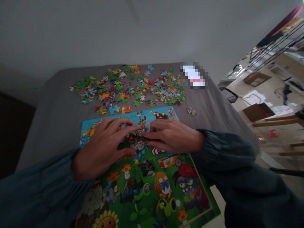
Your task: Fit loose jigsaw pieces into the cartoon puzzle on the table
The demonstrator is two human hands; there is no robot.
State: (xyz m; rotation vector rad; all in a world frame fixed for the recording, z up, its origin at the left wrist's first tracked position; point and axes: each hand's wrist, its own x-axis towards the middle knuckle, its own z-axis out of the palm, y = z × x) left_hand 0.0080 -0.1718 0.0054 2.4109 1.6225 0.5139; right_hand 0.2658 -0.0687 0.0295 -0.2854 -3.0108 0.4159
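Note:
A cartoon jigsaw puzzle board [140, 215] with plants and zombies lies in front of me, a blue strip along its far edge and green below. My left hand [104, 142] rests over its upper left part, fingers stretched and thumb apart, around a patch of dark and grey picture. From the right, my right hand [172, 134] reaches to the same patch, its fingertips close together on a small greyish puzzle piece [140, 144]. The fingers partly cover that piece, so its outline is unclear. Both hands touch the board's upper middle.
Many loose puzzle pieces [118, 84] lie spread beyond the board on the grey cloth [61, 107]. One single piece [191, 111] sits apart at the right. A pixelated phone-like object [193, 75] lies at the back right, near the wall. Cardboard boxes [258, 113] stand on the floor.

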